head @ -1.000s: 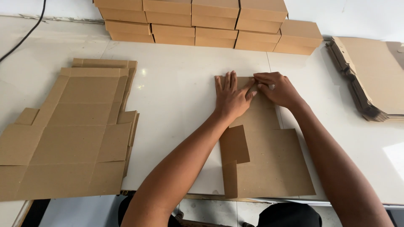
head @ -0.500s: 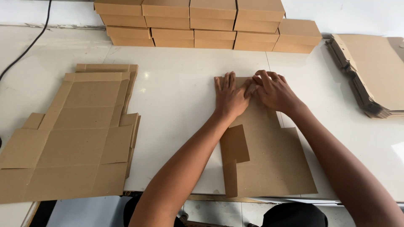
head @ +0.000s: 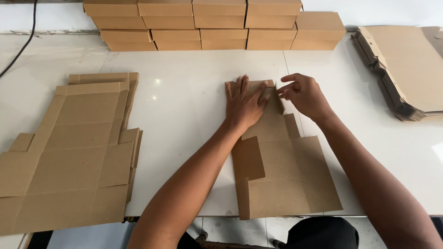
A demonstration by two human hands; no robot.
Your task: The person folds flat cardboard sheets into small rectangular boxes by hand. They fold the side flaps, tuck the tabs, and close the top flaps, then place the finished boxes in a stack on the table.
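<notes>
A flat brown cardboard box blank lies on the white table in front of me, partly folded at its far end. My left hand presses flat on the folded far part, fingers spread. To its right, my right hand pinches a small flap at the blank's far right corner between thumb and forefinger.
A stack of unfolded cardboard blanks lies on the left of the table. Finished shut brown boxes are stacked in rows along the far edge. Another pile of flat blanks sits at the right. A black cable runs at the far left.
My right hand has shifted to the right, off the top of the fold, and now pinches the corner flap. The left hand stays pressed on the cardboard.
</notes>
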